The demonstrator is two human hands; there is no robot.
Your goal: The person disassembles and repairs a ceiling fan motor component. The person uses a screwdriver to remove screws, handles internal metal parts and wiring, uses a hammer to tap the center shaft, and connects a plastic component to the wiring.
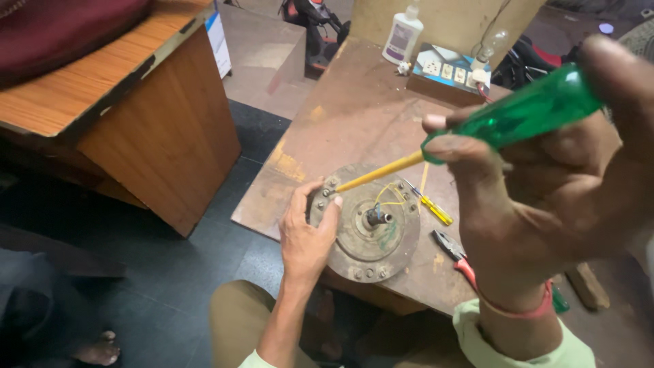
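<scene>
- Head view: the left hand (304, 235) is laid spread on the left rim of the round metal motor plate (368, 235), which lies flat on the table (354, 109).
- The right hand (545, 191) is closed in a grip on the green screwdriver (470, 136); its yellow shaft runs down-left from the grip to a rim screw just beside the left fingers.
- Beyond the grip, a white bottle (402, 34) and a blue-and-white socket board (446, 68) are seen.

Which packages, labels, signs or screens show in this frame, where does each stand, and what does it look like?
Pump bottle: far end of the brown table, upright, white with a blue-purple label.
Switch and socket board: right of the bottle, flat rectangle, blue and white face.
White panel: beside the wooden desk, upright, blue-edged.
No screens.
</scene>
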